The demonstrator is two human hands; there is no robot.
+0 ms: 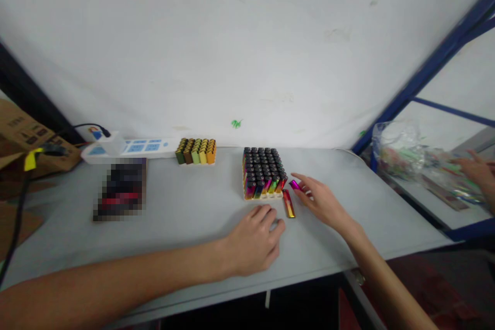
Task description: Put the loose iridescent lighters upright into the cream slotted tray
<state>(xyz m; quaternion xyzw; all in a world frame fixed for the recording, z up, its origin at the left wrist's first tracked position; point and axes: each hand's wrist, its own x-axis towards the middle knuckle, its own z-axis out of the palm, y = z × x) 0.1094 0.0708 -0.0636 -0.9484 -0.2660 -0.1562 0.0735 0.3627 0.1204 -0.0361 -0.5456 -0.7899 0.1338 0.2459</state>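
Note:
A block of lighters with black tops [264, 165] stands upright in a pale tray [265, 197]; their metallic bodies are multicoloured. To its right, my right hand [317, 198] pinches a shiny purple lighter [295, 185] between thumb and fingers, close to the block's front right corner. A loose red and gold lighter [288, 204] lies on the table just below that corner, between my two hands. My left hand [256, 240] rests on the table in front of the tray, fingers loosely bent and a little apart, with nothing visible in them.
Behind, by the wall, are a smaller group of lighters with gold tops [196, 151] and a white power strip [150, 147]. A blurred-out dark item [121, 188] lies at left, near a cardboard box [34, 139]. Beyond the blue frame, another person's hand [477, 167] is near plastic bags [398, 149].

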